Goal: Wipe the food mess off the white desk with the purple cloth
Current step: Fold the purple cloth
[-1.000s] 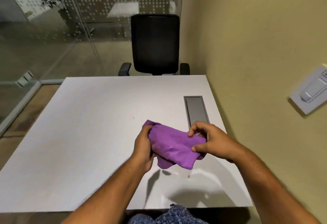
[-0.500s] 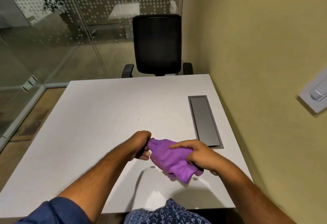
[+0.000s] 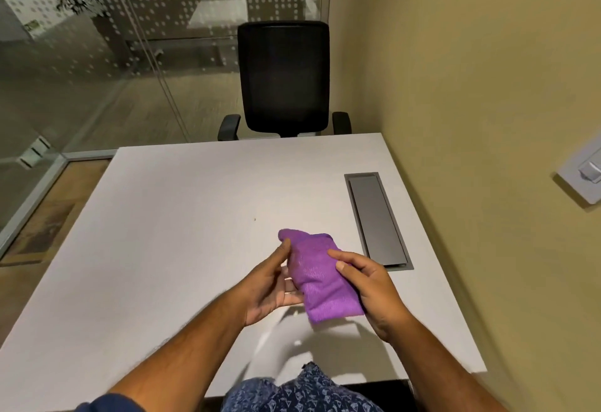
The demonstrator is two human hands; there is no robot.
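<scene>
The purple cloth (image 3: pixel 320 276) is folded into a long pad and held just above the white desk (image 3: pixel 169 242), near its front right. My left hand (image 3: pixel 271 285) cups it from the left and below, thumb on its top corner. My right hand (image 3: pixel 369 285) grips its right edge, thumb pressed on top. A tiny dark speck (image 3: pixel 255 219) lies on the desk beyond the cloth. Two small pale crumbs (image 3: pixel 296 313) lie in the shadow under the hands.
A grey cable hatch (image 3: pixel 374 216) is set into the desk's right side. A black office chair (image 3: pixel 283 76) stands at the far edge. The yellow wall (image 3: pixel 487 119) runs along the right, with a switch plate (image 3: pixel 585 177). Glass partition on the left.
The cloth has gone from a loose bunch to a flat folded pad. My left hand opened and slid under it; my right hand shifted to its right edge. The view moved slightly.
</scene>
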